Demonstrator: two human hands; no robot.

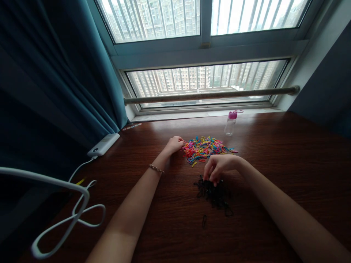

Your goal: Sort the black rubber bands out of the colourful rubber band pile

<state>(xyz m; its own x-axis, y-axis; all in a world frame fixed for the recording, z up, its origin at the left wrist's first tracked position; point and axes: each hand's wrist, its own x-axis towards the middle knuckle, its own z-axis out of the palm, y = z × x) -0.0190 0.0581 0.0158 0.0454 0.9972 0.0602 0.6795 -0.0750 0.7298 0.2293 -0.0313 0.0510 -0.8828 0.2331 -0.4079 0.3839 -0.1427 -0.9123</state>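
A pile of small looped pieces in pink, yellow, blue and orange (204, 148) lies on the dark wooden tabletop. At its left edge rests my left hand (175, 144), fingers curled together against the outermost pieces; what is between the fingertips is too small to make out. Closer to me is a second heap of thin black loops (215, 195). My right hand (219, 166) comes down over it from above, with thumb and fingertips bent in a pinch among the black loops at its far side. One single black loop (204, 221) lies apart, nearer to me.
A clear bottle with a pink cap (230, 124) stands behind the coloured pile. On the left lie a white power bank (104, 144) and a looping white cable (85, 197). A blue curtain (90, 80) hangs at the left, and a metal rail (211, 96) crosses the window.
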